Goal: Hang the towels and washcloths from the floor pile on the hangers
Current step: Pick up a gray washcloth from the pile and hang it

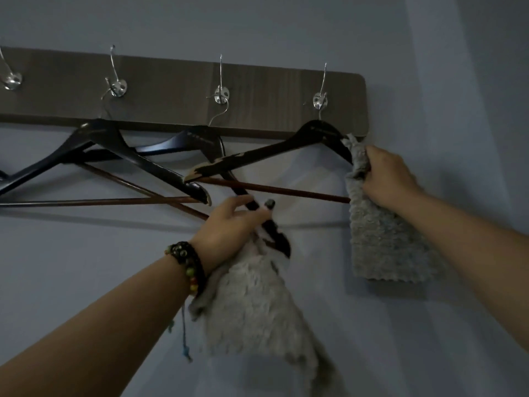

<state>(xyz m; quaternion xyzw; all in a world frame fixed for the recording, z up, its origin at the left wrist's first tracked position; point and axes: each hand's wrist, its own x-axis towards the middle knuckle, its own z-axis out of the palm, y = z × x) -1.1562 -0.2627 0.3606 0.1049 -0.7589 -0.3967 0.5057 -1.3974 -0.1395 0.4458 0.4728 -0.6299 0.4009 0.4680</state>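
A dark wood rack (257, 90) w/ metal hooks is fixed to a pale wall (429, 38); everything else sits relative to it. Three black hangers dangle from its hooks: left hanger (94, 147), mid hanger (200, 141), right hanger (286, 151); their brown crossbars cross each other just under the rack.

Right hand (386, 176), below the rack's right end, has its grip closed round a grey cloth (383, 233) at the right hanger's right arm tip; the cloth's top edge pokes up over that tip, the rest hangs down flat against the wall.

Left hand (229, 224), below the rack's middle, wears beaded bracelets (189, 265) at the wrist (a thin cord trails off them). Its fingers curl round the mid hanger's lowered arm and bunch a fluffy grey towel (257, 305) against it; the towel hangs blurred under the hand, well below the rack. How far it's threaded onto the hanger: can't tell.
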